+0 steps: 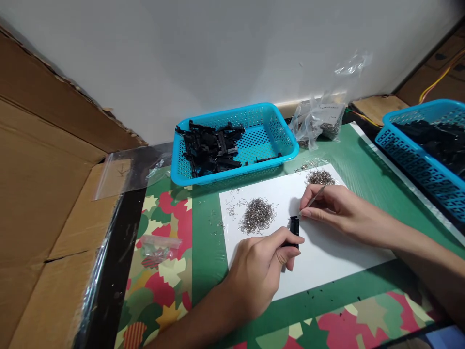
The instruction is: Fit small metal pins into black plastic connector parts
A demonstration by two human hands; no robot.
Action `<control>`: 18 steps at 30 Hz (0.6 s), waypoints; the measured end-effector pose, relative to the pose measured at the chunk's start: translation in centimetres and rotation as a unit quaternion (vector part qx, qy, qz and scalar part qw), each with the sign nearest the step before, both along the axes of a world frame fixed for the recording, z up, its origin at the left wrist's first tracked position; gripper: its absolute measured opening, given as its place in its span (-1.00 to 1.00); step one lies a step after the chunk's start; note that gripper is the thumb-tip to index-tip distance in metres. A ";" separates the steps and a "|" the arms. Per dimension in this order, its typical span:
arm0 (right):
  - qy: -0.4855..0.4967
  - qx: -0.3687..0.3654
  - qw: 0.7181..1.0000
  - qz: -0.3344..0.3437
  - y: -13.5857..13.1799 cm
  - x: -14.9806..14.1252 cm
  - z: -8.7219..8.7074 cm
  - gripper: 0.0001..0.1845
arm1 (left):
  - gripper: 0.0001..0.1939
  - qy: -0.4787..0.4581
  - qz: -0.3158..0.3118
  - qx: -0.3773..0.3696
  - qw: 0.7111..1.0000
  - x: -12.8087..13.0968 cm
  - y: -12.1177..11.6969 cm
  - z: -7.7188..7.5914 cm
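Note:
Between the thumb and fingers of my left hand (pixel 259 261) is a small black plastic part (pixel 294 226), held upright over a white paper sheet (pixel 337 257). My right hand (pixel 329 206) pinches a pair of thin metal tweezers (pixel 317 196), its tip close to the top of the black part. Whether the tip grips a tiny metal piece is too small to tell. To the left of the part lies a heap of small bent metal pins (pixel 258 214). Another heap of pins (pixel 319 178) sits behind my right hand, partly covered by it.
A blue basket (pixel 232 180) with several black plastic parts stands at the back. Clear plastic bags (pixel 319 121) of metal pins lean by the wall. At the right is a second blue basket (pixel 407 148) of black parts. A small zip bag (pixel 160 248) lies left; cardboard (pixel 43 194) borders the table.

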State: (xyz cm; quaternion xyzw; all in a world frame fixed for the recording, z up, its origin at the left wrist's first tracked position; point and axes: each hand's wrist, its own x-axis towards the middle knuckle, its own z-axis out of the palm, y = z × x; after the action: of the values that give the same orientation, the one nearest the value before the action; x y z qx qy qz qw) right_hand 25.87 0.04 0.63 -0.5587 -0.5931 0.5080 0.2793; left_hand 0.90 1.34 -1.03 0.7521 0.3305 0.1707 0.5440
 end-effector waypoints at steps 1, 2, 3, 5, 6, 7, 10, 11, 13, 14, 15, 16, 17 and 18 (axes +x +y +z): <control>-0.008 0.002 1.000 0.004 0.0 -0.1 -0.1 -0.75 | -0.77 0.001 -0.001 0.004 1.000 0.0 0.0 0.1; -0.016 0.005 1.000 0.008 0.0 -0.1 -0.1 -0.75 | -0.77 0.002 -0.001 0.009 1.000 0.1 0.0 0.1; -0.024 0.010 1.000 0.011 -0.1 -0.1 -0.2 -0.76 | -0.77 0.003 0.000 0.013 1.000 0.1 0.0 0.2; -0.041 0.023 0.999 0.014 -0.2 -0.2 -0.4 -0.78 | -0.76 0.003 -0.002 0.014 1.000 0.1 0.0 0.2; -0.051 0.028 0.998 0.015 -0.2 -0.2 -0.5 -0.78 | -0.76 0.004 -0.004 0.013 1.000 0.1 0.0 0.2; -0.061 0.034 0.997 0.014 -0.3 -0.2 -0.5 -0.79 | -0.76 0.004 -0.006 0.008 1.000 0.1 0.0 0.2; -0.086 0.048 0.995 0.016 -0.4 -0.2 -0.5 -0.79 | -0.77 0.000 -0.012 -0.019 1.000 0.1 0.1 0.1; -0.091 0.049 0.995 0.017 -0.4 -0.2 -0.5 -0.80 | -0.77 -0.003 -0.012 -0.028 1.000 0.1 0.2 0.1; -0.100 0.045 0.994 0.020 -0.3 -0.3 -0.4 -0.80 | -0.77 -0.010 -0.013 -0.042 0.999 0.2 0.3 0.2; -0.105 0.042 0.993 0.021 -0.3 -0.4 -0.4 -0.80 | -0.77 -0.012 -0.014 -0.046 0.999 0.2 0.3 0.3; -0.109 0.041 0.993 0.022 -0.2 -0.5 -0.3 -0.80 | -0.77 -0.013 -0.015 -0.050 0.999 0.1 0.4 0.3; -0.111 0.041 0.993 0.023 -0.2 -0.5 -0.4 -0.80 | -0.76 -0.013 -0.015 -0.054 0.998 0.1 0.4 0.4; -0.113 0.043 0.992 0.022 -0.2 -0.6 -0.4 -0.79 | -0.76 -0.013 -0.015 -0.058 0.998 0.1 0.5 0.5; -0.112 0.044 0.993 0.021 -0.2 -0.6 -0.4 -0.78 | -0.76 -0.012 -0.015 -0.062 0.998 0.0 0.5 0.5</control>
State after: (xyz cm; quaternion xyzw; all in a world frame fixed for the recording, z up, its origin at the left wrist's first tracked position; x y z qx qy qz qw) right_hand 25.29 -0.13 0.21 -0.5868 -0.6539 0.4214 0.2247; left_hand 0.93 1.83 -0.55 0.7194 0.3231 0.1505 0.5962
